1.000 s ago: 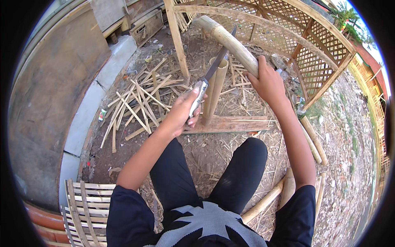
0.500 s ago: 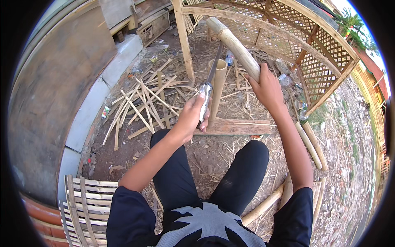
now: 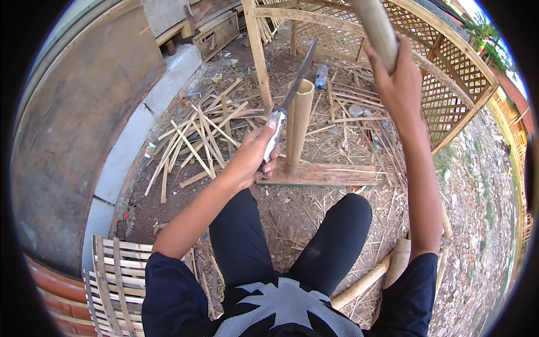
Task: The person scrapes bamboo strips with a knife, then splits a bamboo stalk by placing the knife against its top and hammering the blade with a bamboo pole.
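Observation:
My left hand point(image 3: 255, 154) is closed round the pale handle of a long knife point(image 3: 299, 77), its dark blade pointing up and away from me. Just right of the blade stands an upright bamboo tube point(image 3: 301, 126) with its open end up, rising from a wooden plank point(image 3: 325, 174) on the ground. My right hand point(image 3: 397, 78) grips a thick bamboo piece point(image 3: 377, 31), raised at the upper right; its far end runs out of the picture. Blade and raised bamboo are apart.
Split bamboo strips point(image 3: 196, 140) lie heaped at the left. A lattice bamboo panel point(image 3: 449, 84) stands at the right, a plastic bottle point(image 3: 321, 77) behind the tube. Bamboo poles point(image 3: 362, 281) lie by my right leg; a slatted rack point(image 3: 120, 281) is at the lower left.
My right hand has lifted the bamboo piece up and to the right, away from the knife. The knife has stayed near the upright tube, its blade now uncovered to the tip.

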A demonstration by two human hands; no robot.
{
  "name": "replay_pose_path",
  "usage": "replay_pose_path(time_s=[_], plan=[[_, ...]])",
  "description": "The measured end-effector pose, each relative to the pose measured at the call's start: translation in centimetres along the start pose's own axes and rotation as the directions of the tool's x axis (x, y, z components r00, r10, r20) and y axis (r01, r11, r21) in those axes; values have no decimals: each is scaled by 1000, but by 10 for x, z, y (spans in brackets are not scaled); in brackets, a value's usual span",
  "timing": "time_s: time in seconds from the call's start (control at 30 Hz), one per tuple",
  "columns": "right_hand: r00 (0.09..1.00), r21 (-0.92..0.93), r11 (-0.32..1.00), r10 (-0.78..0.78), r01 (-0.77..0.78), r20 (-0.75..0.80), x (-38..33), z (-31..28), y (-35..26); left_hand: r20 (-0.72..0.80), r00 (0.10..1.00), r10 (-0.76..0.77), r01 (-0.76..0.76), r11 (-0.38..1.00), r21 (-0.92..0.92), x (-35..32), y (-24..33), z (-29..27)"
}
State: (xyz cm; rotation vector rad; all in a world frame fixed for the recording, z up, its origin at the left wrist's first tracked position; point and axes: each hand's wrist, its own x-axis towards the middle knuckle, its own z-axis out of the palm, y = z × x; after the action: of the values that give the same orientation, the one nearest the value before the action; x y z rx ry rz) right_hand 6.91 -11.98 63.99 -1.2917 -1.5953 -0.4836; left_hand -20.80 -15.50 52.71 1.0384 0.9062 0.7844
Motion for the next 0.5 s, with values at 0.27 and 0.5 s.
replay_pose_path(time_s=[0.27,0.5], plan=[[993,-4,995,104,-104,64,-27,19,32,39,999,5,-7,999,48,19,0,4],[767,-318,936,315,-153,559,-51,10,73,38,999,-9,5,995,100,20,1,29]])
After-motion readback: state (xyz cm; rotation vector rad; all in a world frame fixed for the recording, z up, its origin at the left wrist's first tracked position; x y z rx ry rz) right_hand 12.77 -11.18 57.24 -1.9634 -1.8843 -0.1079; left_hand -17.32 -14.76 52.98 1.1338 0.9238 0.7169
